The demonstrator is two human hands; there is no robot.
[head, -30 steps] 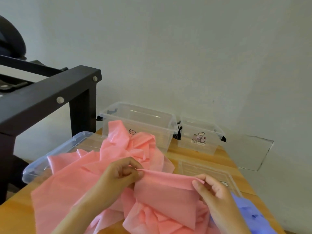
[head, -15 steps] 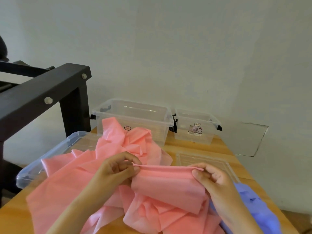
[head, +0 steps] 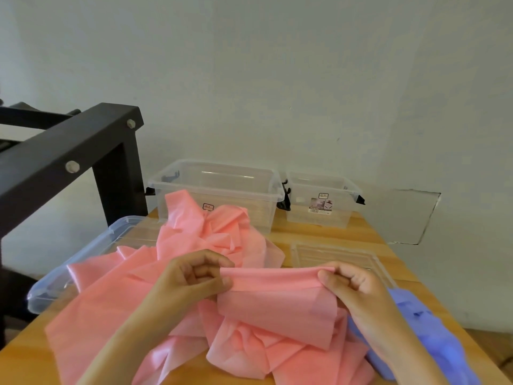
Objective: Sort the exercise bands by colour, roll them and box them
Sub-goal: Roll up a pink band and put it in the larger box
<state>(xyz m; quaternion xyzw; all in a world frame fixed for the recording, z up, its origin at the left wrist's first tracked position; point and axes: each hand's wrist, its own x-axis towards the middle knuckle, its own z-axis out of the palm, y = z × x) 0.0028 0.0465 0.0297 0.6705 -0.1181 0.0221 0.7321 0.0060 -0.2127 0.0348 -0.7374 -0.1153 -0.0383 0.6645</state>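
A heap of pink exercise bands (head: 211,245) covers the middle of the wooden table (head: 327,234). I hold one pink band (head: 274,304) stretched between both hands above the heap, its top edge folded over. My left hand (head: 191,279) pinches the band's left end, and my right hand (head: 352,284) pinches its right end. A blue band (head: 433,340) lies crumpled at the right, partly under my right forearm. Two clear boxes stand at the back: a large box (head: 216,190) and a small box (head: 319,201).
A clear lid (head: 83,262) lies under the pink heap at the left table edge. Another clear lid (head: 338,254) lies flat in front of the small box. A black metal frame (head: 69,151) rises at the left. A pale wall stands close behind the table.
My hands have drawn a little further apart, and the folded top edge of the pink band is pulled straighter between them. The camera view shifted slightly.
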